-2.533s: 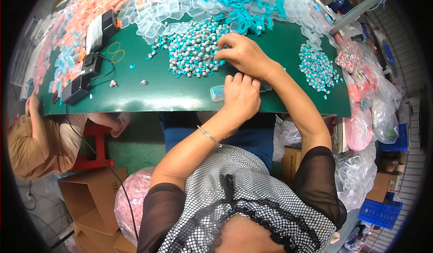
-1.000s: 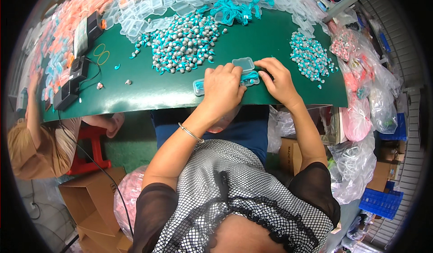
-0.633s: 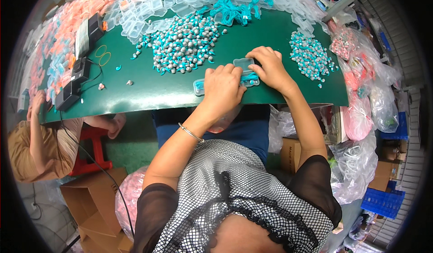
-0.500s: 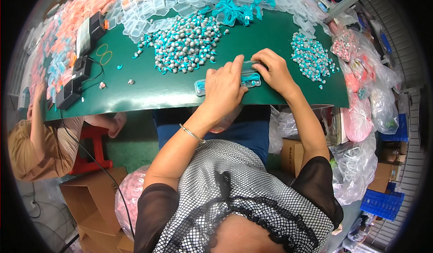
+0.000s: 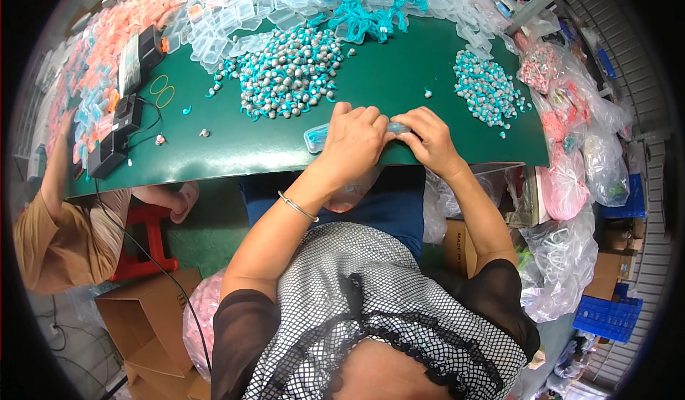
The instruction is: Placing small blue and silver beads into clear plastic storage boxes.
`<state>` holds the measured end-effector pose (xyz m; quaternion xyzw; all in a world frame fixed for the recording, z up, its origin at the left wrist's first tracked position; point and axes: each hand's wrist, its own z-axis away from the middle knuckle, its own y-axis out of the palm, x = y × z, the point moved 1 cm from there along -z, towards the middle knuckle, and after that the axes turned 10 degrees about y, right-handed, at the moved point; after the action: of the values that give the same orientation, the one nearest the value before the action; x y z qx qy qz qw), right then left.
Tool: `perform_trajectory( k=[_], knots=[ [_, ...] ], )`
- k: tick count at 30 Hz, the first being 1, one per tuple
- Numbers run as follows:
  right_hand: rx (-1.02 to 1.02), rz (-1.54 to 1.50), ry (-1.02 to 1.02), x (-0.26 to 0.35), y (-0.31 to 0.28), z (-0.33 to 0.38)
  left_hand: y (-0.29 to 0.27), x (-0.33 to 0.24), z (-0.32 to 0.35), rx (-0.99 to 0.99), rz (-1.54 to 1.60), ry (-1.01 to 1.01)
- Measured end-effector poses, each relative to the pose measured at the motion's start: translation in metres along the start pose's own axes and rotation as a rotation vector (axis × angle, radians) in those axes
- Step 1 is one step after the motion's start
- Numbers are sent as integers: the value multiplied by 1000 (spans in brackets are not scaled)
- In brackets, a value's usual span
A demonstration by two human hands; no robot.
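Note:
Both my hands meet at the near edge of the green table (image 5: 399, 64). My left hand (image 5: 354, 143) presses down on a small clear plastic case (image 5: 316, 137) with blue parts inside, and my right hand (image 5: 426, 140) pinches its other end. A heap of small teal and grey pieces (image 5: 289, 75) lies just beyond my hands. A smaller heap of the same pieces (image 5: 487, 89) sits to the right. Most of the case is hidden under my fingers.
Clear empty cases (image 5: 221, 22) and teal looped parts (image 5: 364, 4) pile up at the back. Orange packed cases (image 5: 107, 39) and a black device (image 5: 107, 157) lie at the left. Another person (image 5: 61, 221) sits at the left by a red stool (image 5: 146, 239). Bags (image 5: 571, 186) and boxes (image 5: 146, 314) surround me.
My right hand came back from the heap of pieces to the case at the table's edge. Both hands now close over the case, and the view has tilted slightly.

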<state>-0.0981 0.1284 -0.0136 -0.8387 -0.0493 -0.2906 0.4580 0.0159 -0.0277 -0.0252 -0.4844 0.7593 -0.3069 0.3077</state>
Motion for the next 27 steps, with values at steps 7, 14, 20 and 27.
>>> perform_trajectory(
  k=[7,14,20,27],
  knots=[
    [287,-162,-31,-11,-20,-50,-9,-5,15,46,-227,-1],
    [-116,381,-4,-38,42,-143,-17,-15,18,33,-132,-22],
    [-101,789,-76,-54,67,-181,-25,-12,24,-4,-76,-34],
    [-161,144,112,-69,28,-160,-53,20,28,-161,-9,-157]
  ],
)
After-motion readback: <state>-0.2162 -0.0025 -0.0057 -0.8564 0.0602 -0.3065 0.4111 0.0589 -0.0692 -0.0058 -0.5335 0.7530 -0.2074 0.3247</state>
